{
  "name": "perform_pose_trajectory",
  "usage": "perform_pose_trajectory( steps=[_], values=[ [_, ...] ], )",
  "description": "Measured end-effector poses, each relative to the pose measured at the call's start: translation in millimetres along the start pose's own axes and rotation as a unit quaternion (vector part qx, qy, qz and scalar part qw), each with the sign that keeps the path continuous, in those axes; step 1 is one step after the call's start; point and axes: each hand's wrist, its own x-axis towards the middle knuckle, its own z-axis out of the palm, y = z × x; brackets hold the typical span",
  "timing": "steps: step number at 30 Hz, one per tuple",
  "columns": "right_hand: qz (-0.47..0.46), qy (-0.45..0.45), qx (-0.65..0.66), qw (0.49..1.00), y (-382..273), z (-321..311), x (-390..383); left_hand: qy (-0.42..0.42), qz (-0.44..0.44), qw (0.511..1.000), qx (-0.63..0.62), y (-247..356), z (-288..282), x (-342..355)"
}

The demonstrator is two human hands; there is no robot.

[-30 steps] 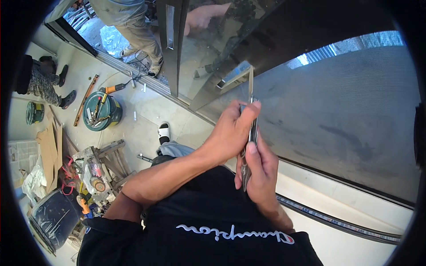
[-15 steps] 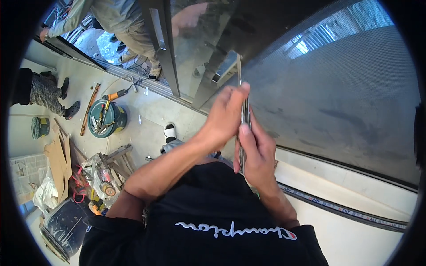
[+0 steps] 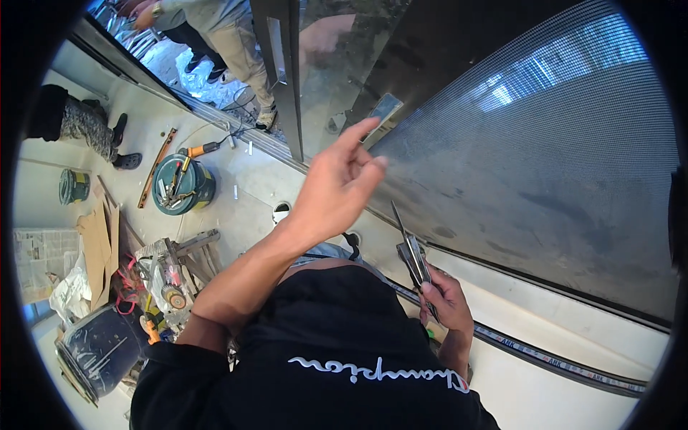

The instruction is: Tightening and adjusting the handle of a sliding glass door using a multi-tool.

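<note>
In my right hand (image 3: 450,302) is a metal multi-tool (image 3: 414,264), gripped low, with a narrow pointed blade (image 3: 399,221) standing out from its handles. My left hand (image 3: 331,188) is raised in front of the dark sliding door frame (image 3: 373,68), empty. Its index finger and thumb stretch out and stand apart, while the other fingers curl in. Just past the index fingertip, a shiny rectangular plate (image 3: 387,107) shows on the frame. I cannot tell whether the fingertip touches it. A mesh screen panel (image 3: 530,150) fills the right side.
A green bucket (image 3: 206,193) topped with tools stands at left, beside an orange level (image 3: 155,168) and an angle grinder (image 3: 201,150). A cluttered sawhorse (image 3: 197,244) and a black container (image 3: 100,355) are lower left. Other people (image 3: 229,36) stand beyond the door and at left (image 3: 86,125).
My hands have separated. The left one has let go of the multi-tool and opened toward the door plate; the right one has lowered with the tool. The person outside has shifted.
</note>
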Motion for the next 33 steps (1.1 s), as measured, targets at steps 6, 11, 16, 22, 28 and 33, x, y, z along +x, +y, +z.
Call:
perform_pose_trajectory(
  steps=[6,11,16,22,28,33],
  values=[
    [0.025,-0.013,-0.016,0.999,16,5,-1,-0.018,0.016,0.998,0.066,14,24,11],
    [0.024,-0.038,-0.043,0.998,16,8,3,-0.026,0.017,0.997,0.073,14,28,15],
    [0.031,-0.033,0.001,0.999,23,4,9,-0.026,0.004,0.998,0.053,10,31,13],
    [0.009,-0.073,0.058,0.996,14,-7,19,-0.033,-0.023,0.998,-0.045,11,25,-4],
    [-0.018,-0.143,0.172,0.975,25,-15,29,0.17,-0.084,0.975,0.116,-35,-54,-25],
    [-0.019,-0.095,0.167,0.981,36,-8,43,0.2,0.029,0.964,0.174,-36,-51,-24]
  ],
)
